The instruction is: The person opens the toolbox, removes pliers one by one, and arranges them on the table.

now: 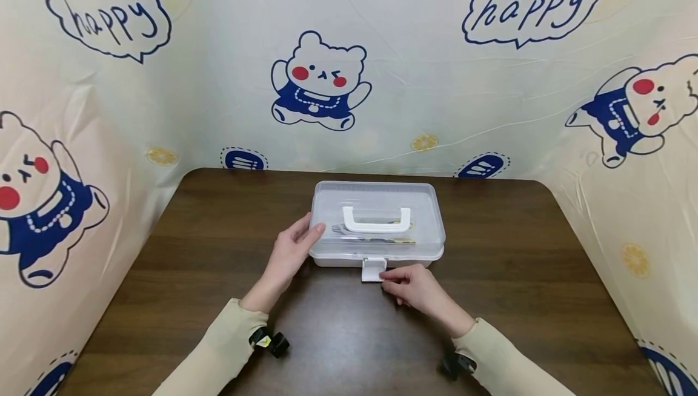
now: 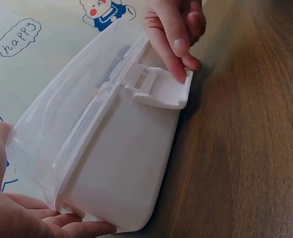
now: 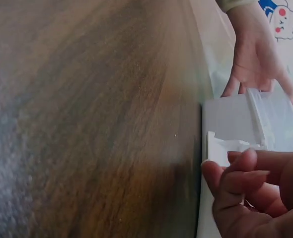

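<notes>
A plastic storage box (image 1: 376, 255) with a clear lid (image 1: 376, 196) and white carry handle (image 1: 376, 227) sits on the table. Its white front latch (image 1: 373, 270) is swung outward, away from the lid. At the box's left end, my left hand (image 1: 291, 247) holds on, thumb over the lid's edge and fingers along the side. My right hand (image 1: 417, 290) pinches the latch's right edge between thumb and fingers. In the left wrist view, the fingertips of the right hand (image 2: 179, 37) meet the latch (image 2: 161, 89). Through the lid, slim items with yellow and dark parts show faintly.
The brown wooden table (image 1: 218, 226) has rounded far corners. A pale cloth (image 1: 229, 69) printed with bears and "happy" bubbles hangs around its back and sides. Dark wrist cameras are strapped to both sleeves.
</notes>
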{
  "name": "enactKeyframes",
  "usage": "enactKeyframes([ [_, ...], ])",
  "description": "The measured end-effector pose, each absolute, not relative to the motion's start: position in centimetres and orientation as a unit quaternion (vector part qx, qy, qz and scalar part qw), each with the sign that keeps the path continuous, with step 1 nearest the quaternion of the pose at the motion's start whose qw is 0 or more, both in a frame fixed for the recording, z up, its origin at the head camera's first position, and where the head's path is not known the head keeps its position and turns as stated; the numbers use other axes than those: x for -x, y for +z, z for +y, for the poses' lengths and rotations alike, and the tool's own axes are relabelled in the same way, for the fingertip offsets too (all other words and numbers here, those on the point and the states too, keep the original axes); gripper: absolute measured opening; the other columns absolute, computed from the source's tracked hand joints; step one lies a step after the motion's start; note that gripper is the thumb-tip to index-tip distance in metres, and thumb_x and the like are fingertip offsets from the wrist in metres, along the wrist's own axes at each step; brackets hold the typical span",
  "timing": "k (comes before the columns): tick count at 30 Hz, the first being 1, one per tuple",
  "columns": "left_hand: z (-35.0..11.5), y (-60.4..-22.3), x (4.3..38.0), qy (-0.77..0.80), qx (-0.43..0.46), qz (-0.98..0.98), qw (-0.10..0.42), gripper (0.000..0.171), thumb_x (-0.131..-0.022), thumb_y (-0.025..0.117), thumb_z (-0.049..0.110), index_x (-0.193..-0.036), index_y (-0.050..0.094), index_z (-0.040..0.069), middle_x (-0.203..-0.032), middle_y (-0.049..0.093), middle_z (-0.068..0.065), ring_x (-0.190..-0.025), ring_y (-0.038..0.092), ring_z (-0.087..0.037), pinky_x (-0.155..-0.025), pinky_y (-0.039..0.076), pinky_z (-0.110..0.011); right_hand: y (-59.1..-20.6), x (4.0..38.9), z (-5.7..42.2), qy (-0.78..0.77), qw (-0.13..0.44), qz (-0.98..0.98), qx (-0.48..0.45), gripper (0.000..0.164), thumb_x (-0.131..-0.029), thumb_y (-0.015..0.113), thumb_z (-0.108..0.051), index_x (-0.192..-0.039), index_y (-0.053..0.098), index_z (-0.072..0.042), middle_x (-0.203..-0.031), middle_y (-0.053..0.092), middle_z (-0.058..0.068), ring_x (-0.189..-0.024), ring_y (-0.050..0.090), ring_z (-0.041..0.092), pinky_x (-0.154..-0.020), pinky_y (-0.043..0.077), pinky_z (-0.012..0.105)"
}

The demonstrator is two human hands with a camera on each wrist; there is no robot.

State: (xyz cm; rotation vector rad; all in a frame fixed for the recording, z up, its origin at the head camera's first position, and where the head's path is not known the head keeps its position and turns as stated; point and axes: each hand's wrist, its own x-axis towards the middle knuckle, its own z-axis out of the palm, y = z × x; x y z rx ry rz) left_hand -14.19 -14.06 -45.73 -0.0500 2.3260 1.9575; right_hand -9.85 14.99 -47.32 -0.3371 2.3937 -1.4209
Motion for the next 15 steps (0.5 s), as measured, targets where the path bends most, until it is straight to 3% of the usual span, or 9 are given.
enactKeyframes([
  [9,-14.1,-45.6,14.2,0.637,0.012,0.769,0.049,0.069,-0.104,0.067,0.034,-0.157,0.041,-0.003,-0.161,0.042,-0.021,-0.146,0.045,-0.032,-0.116,0.04,-0.044,-47.8,9.8,16.1,-0.545,0.197,0.8,0.156,0.035,-0.105,0.06,-0.008,-0.133,0.063,0.012,-0.108,0.075,0.023,-0.062,0.065,0.014,-0.054,0.056,0.028],
  [15,-14.8,-45.8,14.0,0.657,-0.011,0.749,0.087,0.072,-0.105,0.064,0.033,-0.161,0.032,-0.001,-0.167,0.033,-0.018,-0.152,0.036,-0.03,-0.116,0.038,-0.042,-46.8,9.9,19.5,-0.542,0.191,0.806,0.138,0.03,-0.105,0.064,-0.013,-0.121,0.069,0.011,-0.085,0.075,0.018,-0.069,0.069,0.019,-0.062,0.061,0.032],
])
